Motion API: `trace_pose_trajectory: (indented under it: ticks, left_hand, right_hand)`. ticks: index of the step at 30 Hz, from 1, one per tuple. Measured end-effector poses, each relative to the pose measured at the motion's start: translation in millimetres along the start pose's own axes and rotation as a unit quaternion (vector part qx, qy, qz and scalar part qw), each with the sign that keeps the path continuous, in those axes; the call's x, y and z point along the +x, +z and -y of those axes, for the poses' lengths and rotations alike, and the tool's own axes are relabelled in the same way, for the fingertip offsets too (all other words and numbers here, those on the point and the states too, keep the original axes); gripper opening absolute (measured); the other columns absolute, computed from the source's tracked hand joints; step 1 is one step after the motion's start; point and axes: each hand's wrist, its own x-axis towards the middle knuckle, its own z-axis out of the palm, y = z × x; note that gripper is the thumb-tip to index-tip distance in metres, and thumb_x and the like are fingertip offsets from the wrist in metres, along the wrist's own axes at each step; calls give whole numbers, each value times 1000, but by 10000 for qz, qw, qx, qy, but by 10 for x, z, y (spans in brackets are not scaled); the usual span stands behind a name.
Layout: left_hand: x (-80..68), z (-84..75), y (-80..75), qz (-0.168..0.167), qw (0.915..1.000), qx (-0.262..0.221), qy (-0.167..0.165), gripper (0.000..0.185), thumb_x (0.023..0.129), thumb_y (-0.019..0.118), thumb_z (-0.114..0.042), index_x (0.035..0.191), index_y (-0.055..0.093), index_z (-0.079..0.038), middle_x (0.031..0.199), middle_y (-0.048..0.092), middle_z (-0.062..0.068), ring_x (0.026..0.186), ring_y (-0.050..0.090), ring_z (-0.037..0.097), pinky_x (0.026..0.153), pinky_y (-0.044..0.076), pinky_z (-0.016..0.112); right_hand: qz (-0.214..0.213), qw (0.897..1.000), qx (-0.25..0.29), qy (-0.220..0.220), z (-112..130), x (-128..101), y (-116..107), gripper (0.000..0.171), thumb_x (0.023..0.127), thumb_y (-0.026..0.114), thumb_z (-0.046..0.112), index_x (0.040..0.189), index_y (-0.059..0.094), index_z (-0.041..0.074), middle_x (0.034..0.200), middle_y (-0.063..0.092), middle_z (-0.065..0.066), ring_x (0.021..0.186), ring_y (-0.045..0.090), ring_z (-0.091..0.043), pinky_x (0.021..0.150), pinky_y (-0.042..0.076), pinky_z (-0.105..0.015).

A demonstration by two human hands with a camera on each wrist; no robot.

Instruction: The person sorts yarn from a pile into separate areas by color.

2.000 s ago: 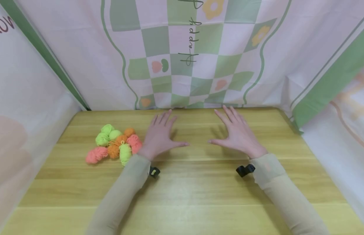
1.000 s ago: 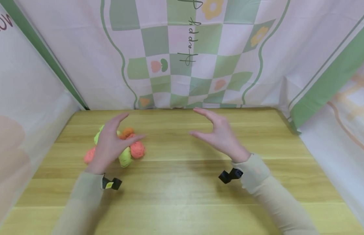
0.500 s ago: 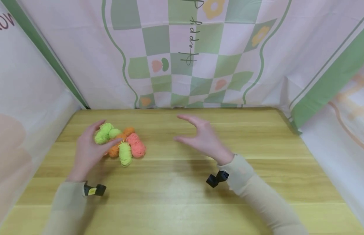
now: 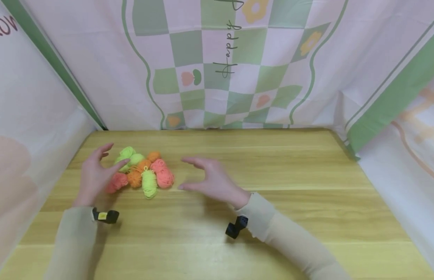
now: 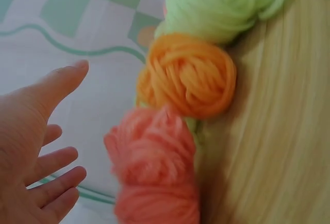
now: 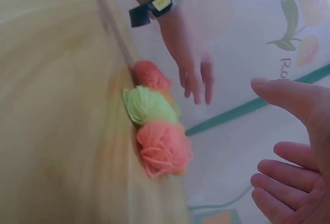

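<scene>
Yarn balls: clustered near the wooden table's back-left corner.
Left hand: fingers spread, holding nothing, just left of the cluster.
Right hand: fingers loosely spread, empty, right of it.
Room: bare tabletop right of the cluster.

Makeshift recording booth: wooden table walled by printed cloth backdrop.

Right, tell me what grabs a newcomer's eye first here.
The cluster of small yarn balls, lime green, orange and coral pink, on the left of the wooden table. The left hand and right hand flank it, open. Behind hangs a checkered green and pink cloth.
</scene>
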Motion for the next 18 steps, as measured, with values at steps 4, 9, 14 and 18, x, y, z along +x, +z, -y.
trace_pose_trajectory:
  ticks: [4,9,14,18]
  left_hand:
    - [42,83,0,149,9999,13,-59,77,91,79,-35,149,45,2,149,47,25,128,47,51,99,41,67]
    - [79,189,24,475,9984,92,-294,75,94,75,-38,150,44,2,149,46,26,128,46,51,99,42,66]
    - [95,258,71,672,9967,97,-454,71,96,73,-37,148,45,3,144,49,30,124,51,51,97,45,65]
    - [79,287,96,705,9961,29,-538,66,97,73,-33,145,48,5,140,52,32,119,55,50,96,47,63]
  right_hand:
    - [194,9996,198,-34,14,15,150,71,82,88,36,143,59,13,142,59,2,129,54,-13,107,43,-33]
    - [446,9973,577,-61,65,45,322,70,84,87,32,143,58,8,143,58,-2,131,52,-14,108,42,-32]
    - [617,9948,806,-3,110,108,497,72,83,88,29,143,57,6,143,58,-3,129,54,-14,106,42,-25]
    - [720,9930,935,73,157,176,633,71,82,89,28,141,58,4,141,60,-2,125,57,-14,102,43,-20]
